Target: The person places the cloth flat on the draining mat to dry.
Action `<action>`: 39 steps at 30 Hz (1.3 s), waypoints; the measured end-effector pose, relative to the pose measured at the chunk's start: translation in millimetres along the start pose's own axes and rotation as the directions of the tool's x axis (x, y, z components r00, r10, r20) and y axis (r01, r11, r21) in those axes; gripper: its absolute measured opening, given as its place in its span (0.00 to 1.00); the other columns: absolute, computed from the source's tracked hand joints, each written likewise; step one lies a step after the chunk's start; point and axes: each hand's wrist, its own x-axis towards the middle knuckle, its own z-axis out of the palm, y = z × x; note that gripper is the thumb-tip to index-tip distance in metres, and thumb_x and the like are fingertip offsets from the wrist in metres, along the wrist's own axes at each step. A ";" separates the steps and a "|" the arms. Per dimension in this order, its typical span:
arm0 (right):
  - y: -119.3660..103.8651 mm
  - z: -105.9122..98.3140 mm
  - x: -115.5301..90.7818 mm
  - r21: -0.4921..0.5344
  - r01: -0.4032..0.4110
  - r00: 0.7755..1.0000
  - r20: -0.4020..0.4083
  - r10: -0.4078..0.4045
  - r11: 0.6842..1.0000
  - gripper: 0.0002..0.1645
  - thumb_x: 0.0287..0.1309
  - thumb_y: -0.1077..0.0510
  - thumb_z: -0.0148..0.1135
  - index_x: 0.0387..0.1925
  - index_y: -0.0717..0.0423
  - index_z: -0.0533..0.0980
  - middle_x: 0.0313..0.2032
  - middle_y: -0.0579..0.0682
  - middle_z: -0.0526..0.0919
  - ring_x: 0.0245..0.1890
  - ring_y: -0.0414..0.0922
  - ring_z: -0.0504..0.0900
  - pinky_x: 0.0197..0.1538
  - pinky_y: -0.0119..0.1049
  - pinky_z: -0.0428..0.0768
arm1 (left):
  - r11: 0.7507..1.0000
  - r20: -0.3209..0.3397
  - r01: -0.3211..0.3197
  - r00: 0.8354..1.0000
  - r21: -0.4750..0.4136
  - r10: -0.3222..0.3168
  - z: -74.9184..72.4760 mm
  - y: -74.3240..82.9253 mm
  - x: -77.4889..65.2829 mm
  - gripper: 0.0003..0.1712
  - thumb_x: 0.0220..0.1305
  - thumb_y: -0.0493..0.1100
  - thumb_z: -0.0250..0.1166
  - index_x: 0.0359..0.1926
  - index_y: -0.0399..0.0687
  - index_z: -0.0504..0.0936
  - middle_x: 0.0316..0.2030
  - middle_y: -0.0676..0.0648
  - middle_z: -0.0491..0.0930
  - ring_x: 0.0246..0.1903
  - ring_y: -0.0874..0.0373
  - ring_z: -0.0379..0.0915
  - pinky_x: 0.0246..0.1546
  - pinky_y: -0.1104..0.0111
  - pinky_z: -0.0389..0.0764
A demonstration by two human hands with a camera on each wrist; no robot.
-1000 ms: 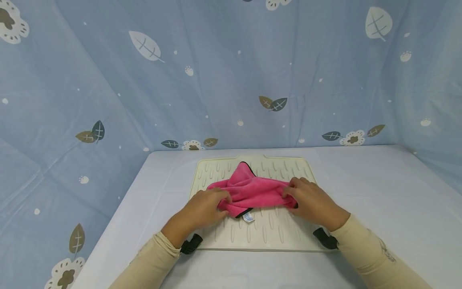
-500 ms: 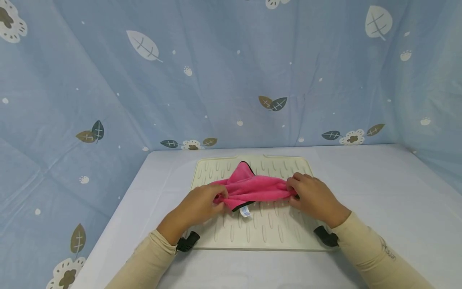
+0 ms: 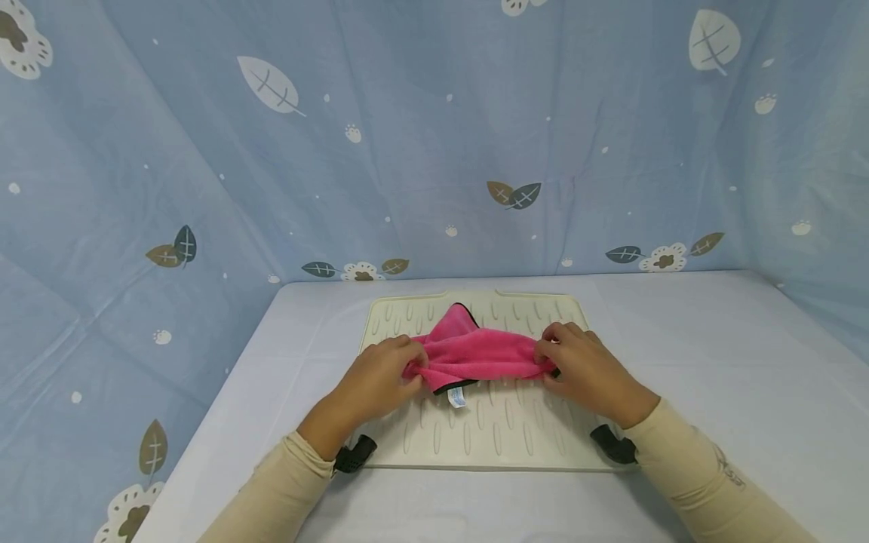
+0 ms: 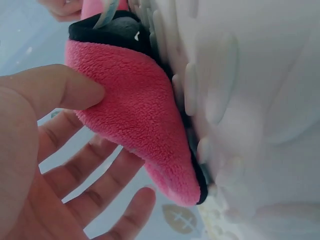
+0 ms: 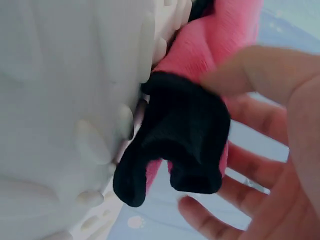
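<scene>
A bunched pink cloth (image 3: 485,354) with black edging and a small white tag (image 3: 456,397) lies across a cream ridged mat (image 3: 489,437). At its left end, my left hand (image 3: 380,381) pinches the fabric between thumb and fingers. The left wrist view shows the thumb pressed on the fuzzy pink cloth (image 4: 130,95), fingers behind it. My right hand (image 3: 587,369) pinches the opposite end. Close up in the right wrist view, that hand (image 5: 260,185) has its thumb at the black edging (image 5: 185,110), where the cloth folds over beside the mat.
A white-covered table (image 3: 713,377) extends around the mat. Blue curtain (image 3: 421,151) with leaf and flower prints hangs behind and to the left. Black wrist-worn devices (image 3: 614,445) sit under the forearms, over the mat's near corners.
My left hand has shifted slightly away from me and gathered the cloth's near edge upward. The tag has moved a little left and farther away. My right hand has barely moved.
</scene>
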 end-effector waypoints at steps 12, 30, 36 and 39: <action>-3.4 -0.9 0.4 -0.003 0.017 0.995 -0.103 -0.018 1.000 0.08 0.46 0.60 0.79 0.27 0.50 0.85 0.32 0.49 0.75 0.34 0.46 0.71 0.36 0.40 0.69 | 0.999 0.040 -0.027 0.999 -0.018 0.028 4.3 0.3 -2.5 0.07 0.58 0.40 0.70 0.33 0.58 0.81 0.37 0.57 0.78 0.43 0.60 0.76 0.40 0.64 0.75; -5.0 -1.2 1.6 0.051 -0.072 0.996 -0.039 0.074 0.996 0.11 0.50 0.63 0.75 0.26 0.50 0.78 0.22 0.41 0.76 0.28 0.40 0.70 0.30 0.33 0.72 | 0.999 0.050 -0.031 0.998 0.008 0.031 4.1 2.1 -4.8 0.06 0.58 0.40 0.71 0.35 0.57 0.83 0.33 0.59 0.74 0.30 0.65 0.68 0.34 0.69 0.73; -2.4 3.3 -2.5 0.020 0.020 1.000 0.024 -0.021 1.000 0.13 0.45 0.60 0.79 0.27 0.48 0.79 0.31 0.44 0.80 0.34 0.43 0.74 0.38 0.40 0.77 | 1.000 0.079 -0.027 0.997 -0.002 0.028 5.1 3.8 -4.8 0.05 0.58 0.43 0.71 0.35 0.57 0.82 0.32 0.58 0.75 0.31 0.65 0.68 0.33 0.68 0.72; -2.4 3.8 -4.5 0.011 0.029 0.999 0.042 -0.030 1.000 0.12 0.44 0.60 0.79 0.30 0.48 0.81 0.36 0.46 0.81 0.37 0.44 0.75 0.41 0.42 0.78 | 1.000 0.139 -0.004 0.990 -0.004 0.005 5.9 5.9 -5.9 0.08 0.57 0.49 0.71 0.36 0.57 0.82 0.32 0.58 0.75 0.30 0.65 0.68 0.33 0.67 0.72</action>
